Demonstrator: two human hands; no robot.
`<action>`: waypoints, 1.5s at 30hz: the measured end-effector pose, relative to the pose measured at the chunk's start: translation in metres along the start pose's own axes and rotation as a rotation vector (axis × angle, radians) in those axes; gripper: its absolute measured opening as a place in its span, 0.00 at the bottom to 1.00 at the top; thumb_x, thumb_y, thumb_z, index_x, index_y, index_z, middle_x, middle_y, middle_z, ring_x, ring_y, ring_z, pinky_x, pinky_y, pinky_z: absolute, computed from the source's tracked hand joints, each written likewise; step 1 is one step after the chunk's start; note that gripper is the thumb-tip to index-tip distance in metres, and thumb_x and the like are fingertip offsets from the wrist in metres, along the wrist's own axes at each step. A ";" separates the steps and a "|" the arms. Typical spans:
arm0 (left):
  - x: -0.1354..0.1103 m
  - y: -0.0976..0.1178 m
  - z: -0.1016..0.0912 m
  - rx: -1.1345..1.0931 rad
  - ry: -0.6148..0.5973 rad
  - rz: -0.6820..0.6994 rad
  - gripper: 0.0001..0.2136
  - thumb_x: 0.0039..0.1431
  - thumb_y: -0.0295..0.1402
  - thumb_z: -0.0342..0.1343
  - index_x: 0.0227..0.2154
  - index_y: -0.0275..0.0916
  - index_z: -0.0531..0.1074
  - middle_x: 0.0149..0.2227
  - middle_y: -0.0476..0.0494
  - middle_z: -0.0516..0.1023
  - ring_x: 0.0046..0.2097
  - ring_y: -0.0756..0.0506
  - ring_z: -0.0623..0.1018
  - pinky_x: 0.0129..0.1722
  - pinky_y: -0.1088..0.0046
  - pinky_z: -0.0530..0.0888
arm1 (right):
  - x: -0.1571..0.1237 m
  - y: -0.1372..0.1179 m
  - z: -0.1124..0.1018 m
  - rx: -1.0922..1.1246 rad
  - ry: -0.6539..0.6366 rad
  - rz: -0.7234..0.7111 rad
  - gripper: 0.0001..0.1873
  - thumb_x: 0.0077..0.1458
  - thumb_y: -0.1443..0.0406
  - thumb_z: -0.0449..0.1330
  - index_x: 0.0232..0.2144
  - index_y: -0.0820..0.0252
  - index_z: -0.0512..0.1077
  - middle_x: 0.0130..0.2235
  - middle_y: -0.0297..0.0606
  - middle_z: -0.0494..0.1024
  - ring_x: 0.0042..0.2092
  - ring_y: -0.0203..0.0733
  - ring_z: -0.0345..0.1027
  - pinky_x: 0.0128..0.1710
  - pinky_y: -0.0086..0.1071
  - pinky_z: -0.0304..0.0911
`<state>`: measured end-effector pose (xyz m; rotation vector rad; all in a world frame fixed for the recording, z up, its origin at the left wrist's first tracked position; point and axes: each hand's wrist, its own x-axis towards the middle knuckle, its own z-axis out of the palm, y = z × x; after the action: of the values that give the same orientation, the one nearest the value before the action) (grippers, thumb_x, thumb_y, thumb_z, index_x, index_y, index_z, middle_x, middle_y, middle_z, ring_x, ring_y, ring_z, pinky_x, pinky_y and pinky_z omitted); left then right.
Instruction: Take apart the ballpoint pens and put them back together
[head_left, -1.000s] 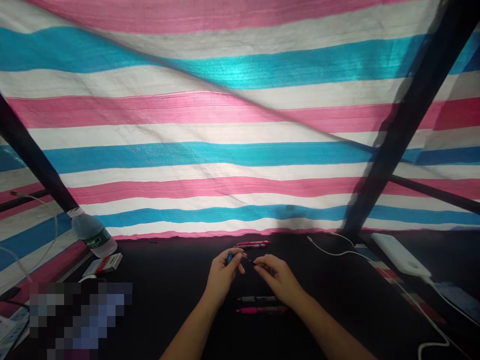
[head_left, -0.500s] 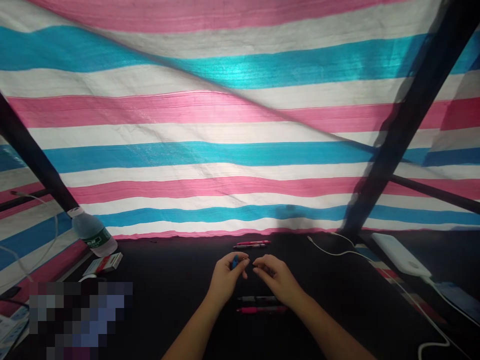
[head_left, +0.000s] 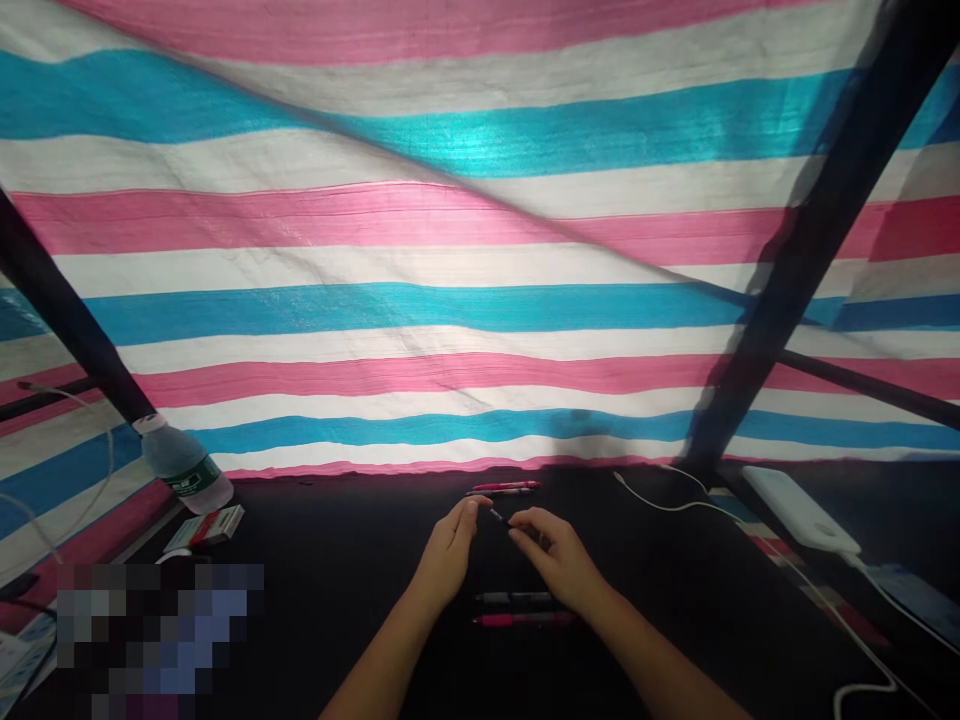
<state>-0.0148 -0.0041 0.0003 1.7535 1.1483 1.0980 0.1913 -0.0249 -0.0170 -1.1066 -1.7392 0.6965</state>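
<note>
A thin, dark pen part with a pale stretch [head_left: 498, 516] spans the gap between my two hands, slanting down to the right. My right hand [head_left: 559, 555] pinches its lower end between thumb and fingertips. At the upper end are the fingertips of my left hand [head_left: 450, 550], closed together; what lies inside that hand is hidden. Beyond my hands, a red pen [head_left: 506, 485] lies beside a dark pen [head_left: 499, 492]. On the near side, a grey-black pen [head_left: 514, 598] and a pink pen [head_left: 517, 620] lie parallel, their right ends by my right wrist.
On the black tabletop [head_left: 322, 580], a water bottle [head_left: 187, 472] leans at the left, with a small box [head_left: 208, 528] by it. At the right lie a white power bank [head_left: 799, 510] and a white cable [head_left: 667, 506]. A striped sheet [head_left: 450, 300] hangs behind.
The blue piece that showed in my left hand is no longer visible. A thin pen part now shows between my hands. My left fingers have tipped upward; my right hand has barely moved.
</note>
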 end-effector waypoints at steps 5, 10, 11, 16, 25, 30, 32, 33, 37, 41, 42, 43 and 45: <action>0.000 -0.001 0.001 0.035 -0.046 0.078 0.14 0.70 0.41 0.50 0.42 0.40 0.77 0.33 0.47 0.78 0.33 0.45 0.75 0.36 0.71 0.71 | 0.000 -0.001 -0.001 -0.049 -0.028 -0.023 0.07 0.65 0.61 0.59 0.39 0.55 0.77 0.36 0.37 0.78 0.38 0.44 0.71 0.40 0.36 0.65; 0.000 -0.002 0.001 0.015 0.002 0.081 0.10 0.65 0.39 0.56 0.42 0.41 0.77 0.37 0.45 0.81 0.38 0.43 0.78 0.41 0.69 0.73 | 0.001 -0.002 -0.003 -0.070 -0.025 -0.032 0.08 0.65 0.61 0.59 0.39 0.56 0.78 0.35 0.37 0.78 0.37 0.44 0.71 0.39 0.36 0.65; 0.000 -0.002 0.000 0.024 0.015 0.085 0.09 0.64 0.39 0.57 0.41 0.41 0.78 0.38 0.45 0.82 0.40 0.43 0.79 0.42 0.68 0.73 | 0.001 -0.002 -0.003 -0.075 -0.026 -0.032 0.07 0.65 0.61 0.59 0.39 0.55 0.78 0.35 0.37 0.78 0.37 0.44 0.70 0.39 0.36 0.65; 0.001 0.001 -0.003 0.067 0.031 0.115 0.08 0.63 0.39 0.59 0.39 0.42 0.80 0.41 0.43 0.84 0.44 0.40 0.80 0.47 0.65 0.73 | 0.001 -0.002 -0.004 -0.107 -0.031 -0.040 0.08 0.65 0.61 0.60 0.39 0.55 0.78 0.33 0.37 0.76 0.36 0.44 0.70 0.38 0.36 0.64; -0.001 0.003 -0.008 0.331 -0.039 0.243 0.06 0.65 0.35 0.59 0.39 0.46 0.81 0.41 0.45 0.83 0.43 0.41 0.78 0.46 0.65 0.71 | 0.001 -0.003 -0.008 -0.142 -0.066 -0.063 0.07 0.64 0.62 0.61 0.38 0.54 0.80 0.32 0.36 0.74 0.36 0.44 0.69 0.37 0.35 0.63; -0.001 0.005 -0.009 0.440 -0.110 0.310 0.07 0.67 0.34 0.58 0.41 0.46 0.81 0.42 0.45 0.83 0.43 0.42 0.78 0.45 0.65 0.69 | 0.001 -0.003 -0.008 -0.107 -0.089 -0.041 0.08 0.64 0.61 0.61 0.38 0.54 0.81 0.33 0.37 0.75 0.36 0.43 0.69 0.38 0.35 0.65; -0.001 0.006 -0.007 0.460 -0.151 0.341 0.07 0.67 0.34 0.58 0.41 0.45 0.81 0.41 0.45 0.84 0.42 0.42 0.78 0.45 0.65 0.68 | 0.001 -0.001 -0.006 -0.088 -0.105 -0.031 0.08 0.63 0.60 0.62 0.37 0.54 0.81 0.34 0.37 0.76 0.36 0.43 0.70 0.37 0.35 0.65; -0.002 0.006 -0.006 0.463 -0.172 0.356 0.07 0.67 0.34 0.58 0.41 0.46 0.81 0.41 0.45 0.84 0.42 0.42 0.79 0.45 0.65 0.68 | 0.001 -0.001 -0.005 -0.069 -0.106 -0.016 0.08 0.62 0.60 0.63 0.37 0.54 0.81 0.33 0.37 0.76 0.35 0.43 0.70 0.36 0.34 0.64; -0.007 0.009 0.000 0.439 -0.219 0.378 0.08 0.68 0.34 0.57 0.42 0.45 0.81 0.42 0.45 0.84 0.42 0.43 0.79 0.44 0.65 0.68 | 0.001 0.001 0.001 0.094 -0.095 0.111 0.09 0.58 0.57 0.66 0.33 0.57 0.78 0.29 0.34 0.77 0.32 0.41 0.69 0.33 0.32 0.63; -0.009 0.011 0.003 0.382 -0.195 0.345 0.09 0.69 0.36 0.55 0.42 0.45 0.81 0.40 0.43 0.84 0.40 0.43 0.79 0.42 0.66 0.70 | 0.002 -0.001 0.000 0.258 -0.078 0.169 0.15 0.56 0.52 0.66 0.33 0.57 0.75 0.30 0.34 0.76 0.33 0.41 0.69 0.33 0.32 0.63; -0.009 0.010 0.002 0.359 -0.168 0.327 0.09 0.68 0.37 0.56 0.42 0.45 0.81 0.40 0.43 0.84 0.40 0.42 0.79 0.42 0.66 0.70 | 0.002 -0.001 -0.001 0.305 -0.066 0.181 0.17 0.57 0.50 0.65 0.35 0.57 0.76 0.30 0.34 0.76 0.32 0.40 0.67 0.32 0.32 0.62; -0.008 0.010 0.002 0.332 -0.138 0.309 0.09 0.68 0.37 0.56 0.43 0.46 0.81 0.40 0.43 0.84 0.41 0.42 0.79 0.43 0.67 0.71 | 0.002 -0.001 -0.003 0.351 -0.057 0.195 0.19 0.58 0.48 0.64 0.37 0.58 0.76 0.30 0.34 0.75 0.30 0.38 0.65 0.29 0.31 0.60; -0.007 0.007 0.001 0.277 -0.088 0.280 0.08 0.66 0.37 0.58 0.42 0.47 0.82 0.41 0.44 0.84 0.42 0.42 0.79 0.44 0.67 0.72 | 0.003 -0.001 -0.006 0.414 -0.052 0.222 0.22 0.60 0.47 0.61 0.39 0.58 0.77 0.29 0.33 0.72 0.26 0.35 0.60 0.24 0.29 0.54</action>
<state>-0.0132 -0.0134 0.0049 2.2094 1.0620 1.0463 0.1955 -0.0223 -0.0125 -1.0012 -1.4369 1.1722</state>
